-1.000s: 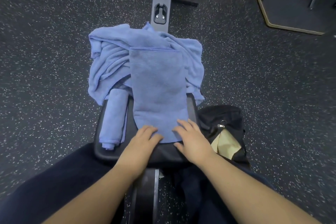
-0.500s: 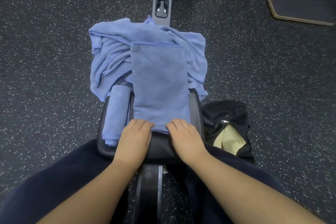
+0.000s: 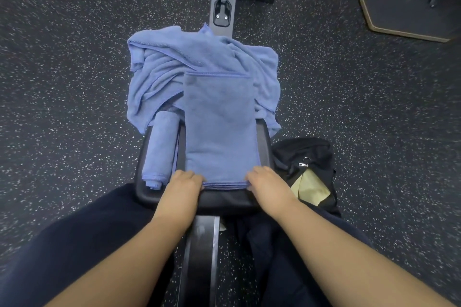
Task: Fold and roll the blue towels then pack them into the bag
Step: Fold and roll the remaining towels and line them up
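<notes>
We see a folded blue towel (image 3: 219,129) lying lengthwise on a black padded seat (image 3: 224,198) at the centre. Our left hand (image 3: 183,188) and right hand (image 3: 270,185) curl their fingers over its near corners, gripping the layered edge. A rolled blue towel (image 3: 161,147) lies just beside it at 9 o'clock. A heap of loose blue towels (image 3: 159,75) sits at 12 o'clock. A black bag (image 3: 308,157) stands open on the speckled floor (image 3: 374,119) at 3 o'clock.

Head camera looks steeply down — close (wide-angle) — over the bench (image 3: 199,200).
</notes>
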